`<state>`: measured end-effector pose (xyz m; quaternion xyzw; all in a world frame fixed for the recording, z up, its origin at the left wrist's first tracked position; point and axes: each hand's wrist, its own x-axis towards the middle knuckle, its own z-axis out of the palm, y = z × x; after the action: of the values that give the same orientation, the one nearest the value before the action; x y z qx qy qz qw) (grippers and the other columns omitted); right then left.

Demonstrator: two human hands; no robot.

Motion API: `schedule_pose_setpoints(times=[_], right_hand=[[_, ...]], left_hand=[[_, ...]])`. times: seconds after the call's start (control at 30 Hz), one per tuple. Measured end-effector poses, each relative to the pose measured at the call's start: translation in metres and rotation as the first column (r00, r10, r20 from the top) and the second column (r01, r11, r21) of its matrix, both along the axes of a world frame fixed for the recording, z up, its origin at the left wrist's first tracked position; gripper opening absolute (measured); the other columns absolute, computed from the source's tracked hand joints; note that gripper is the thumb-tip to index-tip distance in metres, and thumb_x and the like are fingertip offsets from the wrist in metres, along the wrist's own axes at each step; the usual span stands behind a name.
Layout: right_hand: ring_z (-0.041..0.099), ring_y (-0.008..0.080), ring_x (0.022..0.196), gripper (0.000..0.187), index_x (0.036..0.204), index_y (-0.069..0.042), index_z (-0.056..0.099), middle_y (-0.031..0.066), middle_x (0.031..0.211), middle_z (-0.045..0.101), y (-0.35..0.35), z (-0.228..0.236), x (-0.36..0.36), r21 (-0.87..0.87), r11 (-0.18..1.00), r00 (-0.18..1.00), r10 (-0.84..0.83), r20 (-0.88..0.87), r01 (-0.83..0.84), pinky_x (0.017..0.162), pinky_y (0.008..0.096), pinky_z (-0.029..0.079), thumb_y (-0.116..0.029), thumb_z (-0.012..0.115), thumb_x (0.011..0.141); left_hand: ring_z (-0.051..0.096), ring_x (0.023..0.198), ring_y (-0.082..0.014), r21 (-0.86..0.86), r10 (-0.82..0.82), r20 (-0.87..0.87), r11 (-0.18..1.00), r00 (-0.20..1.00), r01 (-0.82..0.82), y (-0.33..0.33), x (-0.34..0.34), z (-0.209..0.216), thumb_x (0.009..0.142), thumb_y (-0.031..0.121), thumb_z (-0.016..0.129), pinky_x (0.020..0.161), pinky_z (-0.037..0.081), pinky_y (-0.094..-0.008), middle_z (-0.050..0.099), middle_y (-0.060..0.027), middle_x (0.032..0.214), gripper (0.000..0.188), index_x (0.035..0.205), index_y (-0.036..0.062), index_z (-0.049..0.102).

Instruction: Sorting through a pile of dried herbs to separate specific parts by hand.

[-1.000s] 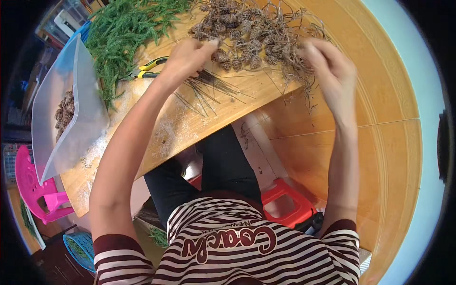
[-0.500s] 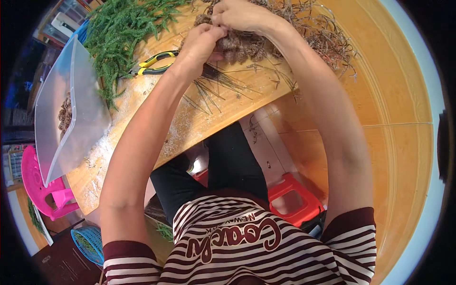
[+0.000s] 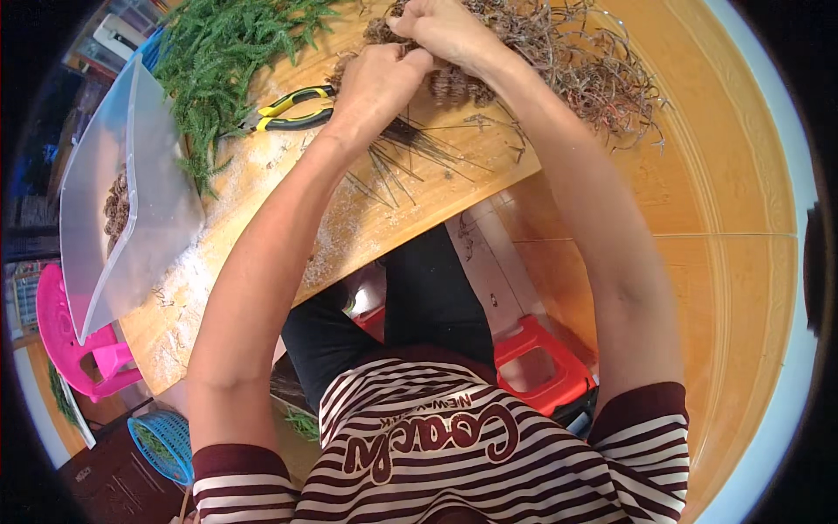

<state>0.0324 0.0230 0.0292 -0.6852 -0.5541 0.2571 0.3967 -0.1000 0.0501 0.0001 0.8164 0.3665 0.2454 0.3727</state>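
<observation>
At the far side of the table, both hands are close together over a heap of brown pine cones. My left hand is closed, its thumb and fingertips pinched at the near edge of the heap. Just beyond it to the right, my right hand bends over the cones with its fingers drawn in. What either hand pinches is hidden by the fingers. Thin dark wire stems fan out over the wood below my left hand. Yellow-and-black pliers lie left of that hand.
Green artificial pine sprigs cover the far left. A translucent plastic bin at the left edge contains pine cones. Curly wired stems spread at the far right. White flakes speckle the wooden table. A red stool stands below.
My left hand has shifted slightly right and turned, with its knuckles now more upward. My right hand stays over the cones, its fingers slightly moved. The view has shifted a little.
</observation>
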Motion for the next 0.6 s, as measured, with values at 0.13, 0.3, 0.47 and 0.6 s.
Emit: schedule_pose_setpoints(times=[0.13,0.3,0.47,0.6], right_hand=[[0.044,0.0206,0.053,0.020,0.076,0.001,0.056,0.0124,0.058,0.047,0.007,-0.010,0.001,-0.008,1.000,0.977,-0.015,0.211,0.017,0.052,0.0386,0.036,-0.015,0.055,0.088],[0.044,0.0257,0.051,0.022,0.075,0.001,0.054,0.0142,0.059,0.045,0.023,-0.044,0.003,0.174,0.984,0.910,-0.102,0.403,0.033,0.050,0.0407,0.036,-0.017,0.056,0.087],[0.045,0.0234,0.053,0.024,0.073,0.001,0.052,0.0129,0.062,0.048,0.026,-0.060,0.004,0.313,0.949,0.822,-0.145,0.551,-0.042,0.049,0.0391,0.037,-0.016,0.053,0.090],[0.065,0.0337,0.085,0.028,0.096,-0.002,0.067,0.0221,0.087,0.066,0.013,-0.024,-0.018,0.055,0.998,0.845,-0.053,0.531,0.027,0.075,0.0404,0.051,-0.025,0.055,0.087]], left_hand=[[0.041,0.048,-0.0113,-0.660,-0.024,0.177,0.738,0.984,0.137,-0.008,-0.003,0.009,0.084,0.020,0.048,0.045,0.033,-0.0283,0.049,-0.0037,0.061,0.020,0.081,0.0017,0.055],[0.022,0.038,-0.0050,-0.844,0.184,0.244,0.523,0.952,0.115,-0.020,-0.005,0.008,0.083,0.018,0.048,0.034,0.013,-0.0222,0.041,0.0009,0.055,0.016,0.071,0.0084,0.048],[0.023,0.038,-0.0057,-0.912,0.174,0.287,0.349,0.942,0.214,-0.020,-0.010,0.006,0.084,0.016,0.048,0.033,0.016,-0.0221,0.040,0.0018,0.055,0.014,0.072,0.0085,0.044],[0.027,0.037,-0.0057,-0.896,0.123,0.425,0.199,0.897,0.398,-0.007,-0.027,-0.004,0.085,0.016,0.048,0.033,0.020,-0.0214,0.041,0.0016,0.053,0.016,0.072,0.0072,0.047]])
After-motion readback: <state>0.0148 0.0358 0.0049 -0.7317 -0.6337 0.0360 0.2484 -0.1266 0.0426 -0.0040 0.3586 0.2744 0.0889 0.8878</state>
